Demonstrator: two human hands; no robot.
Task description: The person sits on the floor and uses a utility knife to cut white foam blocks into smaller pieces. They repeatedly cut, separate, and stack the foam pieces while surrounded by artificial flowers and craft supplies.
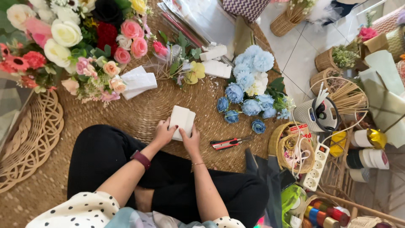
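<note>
On the round woven straw mat (139, 114), just in front of the person's crossed legs in black trousers (168, 173), a white rectangular foam block (182, 121) is held between both hands. Left hand (163, 133): fingers curled against the block's left edge and lower corner, gripping it. Right hand (190, 140): thumb and fingers closed on the block's lower right edge. The block is lifted slightly at the near end; exact tilt unclear. Dark red band on the left wrist; thin bracelet on the right wrist.

Right of the hands, near but apart, a red-and-black utility knife (228, 143) lies flat on the mat. Beyond it, a bunch of pale blue artificial flowers (251, 84). Further up the mat, two more white foam pieces (215, 61) lie side by side. Upper left: a mixed bouquet of pink, cream and red flowers (76, 42). Far right, a small wicker basket (275, 143) beside a white power strip (315, 169).
</note>
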